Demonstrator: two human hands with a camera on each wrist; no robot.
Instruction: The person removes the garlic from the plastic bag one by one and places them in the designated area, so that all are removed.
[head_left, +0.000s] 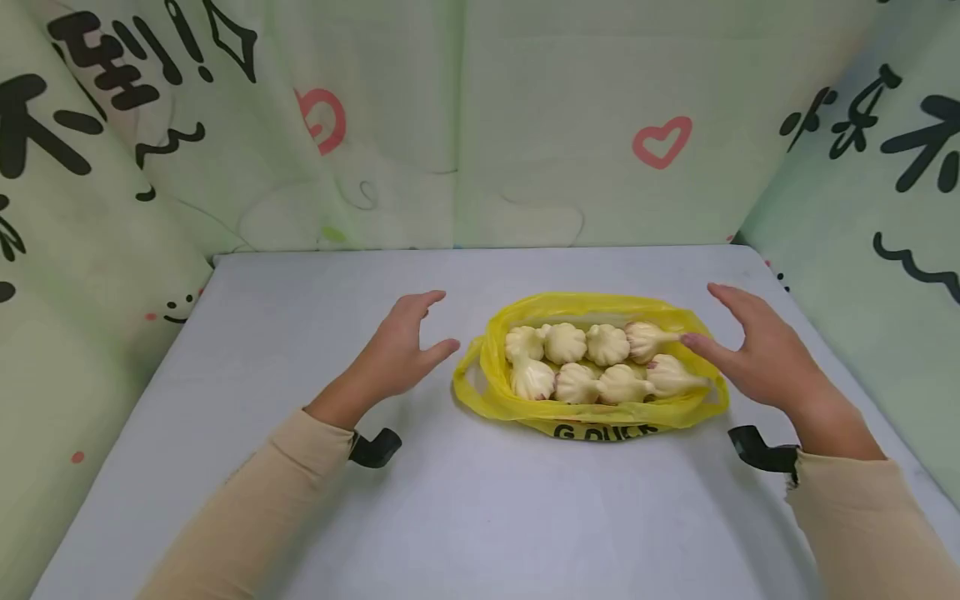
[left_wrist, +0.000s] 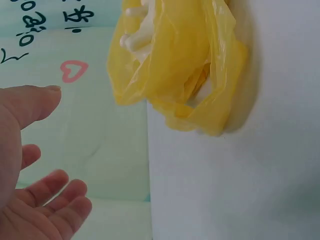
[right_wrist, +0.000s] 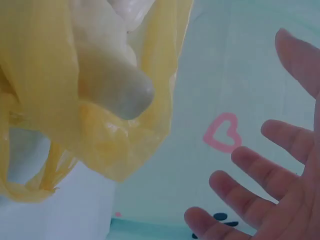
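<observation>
A yellow plastic bag (head_left: 600, 417) lies on the table with its mouth spread wide. Several white garlic bulbs (head_left: 576, 382) sit inside it in two rough rows, their stems showing. To the bag's left, my left hand (head_left: 397, 346) hovers with thumb and fingers apart, holding nothing. My right hand (head_left: 768, 358) is at the bag's right end, its thumb close to a garlic stem; whether they touch I cannot tell from the head view. In the right wrist view that hand's fingers (right_wrist: 255, 172) are spread and apart from the bag.
The white table (head_left: 480, 517) reaches back to a pale green curtain (head_left: 555, 125) with hearts and black lettering. More curtain hangs along the left and right sides. A black strap piece (head_left: 375, 448) sits at the left wrist, and another (head_left: 761, 450) at the right.
</observation>
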